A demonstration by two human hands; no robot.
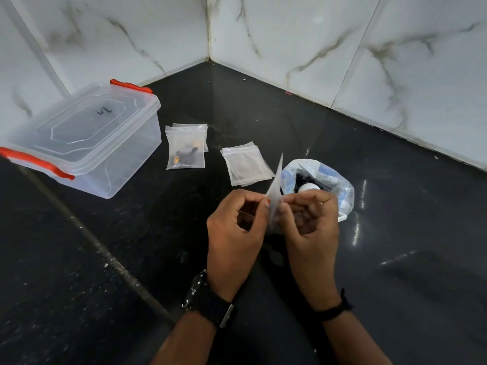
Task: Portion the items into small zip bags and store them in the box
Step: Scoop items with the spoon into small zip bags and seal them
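My left hand (234, 233) and my right hand (312, 227) both pinch one small clear zip bag (275, 191), held upright on edge between them above the dark counter. Just behind my right hand sits an open plastic bag of items (334, 180) with small black pieces and a white round thing inside. A stack of empty zip bags (246, 164) lies flat beyond my hands. Further left lie filled zip bags (185, 148), the top one holding dark and orange pieces. The clear storage box (87, 143) with orange latches stands at the left, its lid on.
The black stone counter (105, 259) meets white marbled wall tiles (290, 35) in a corner at the back. A pale seam runs diagonally across the counter at the left. A small white object (342, 216) lies beside the open bag, at my right hand.
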